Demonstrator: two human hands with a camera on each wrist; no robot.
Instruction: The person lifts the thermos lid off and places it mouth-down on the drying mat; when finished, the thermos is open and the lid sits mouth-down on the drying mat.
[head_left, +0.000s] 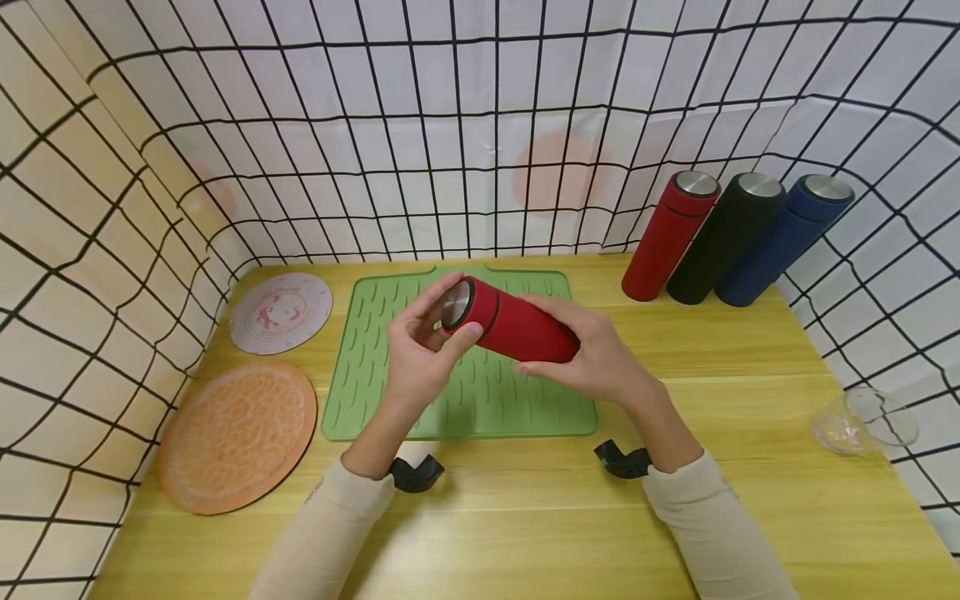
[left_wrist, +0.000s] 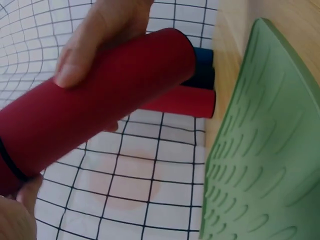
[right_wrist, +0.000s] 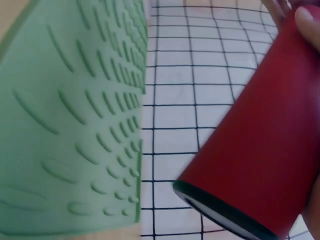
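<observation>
Both hands hold a red thermos flask (head_left: 528,327) above a green drying mat (head_left: 352,400). It lies tilted, its steel-topped lid to the left and its base lower at the right. My left hand (head_left: 422,350) grips the lid end, thumb on the near side and fingers round the far side. Round the body near the base, my right hand (head_left: 592,350) has its fingers spread along the far side and its thumb in front. The right wrist view shows the dark-rimmed base of the flask (right_wrist: 260,130); the palm is mostly hidden there.
A red flask (head_left: 670,237), a black flask (head_left: 723,237) and a blue flask (head_left: 783,242) stand at the back right. A clear glass (head_left: 862,421) is at the right edge. Left of the mat lie a round pink-patterned mat (head_left: 281,312) and an orange round mat (head_left: 238,437).
</observation>
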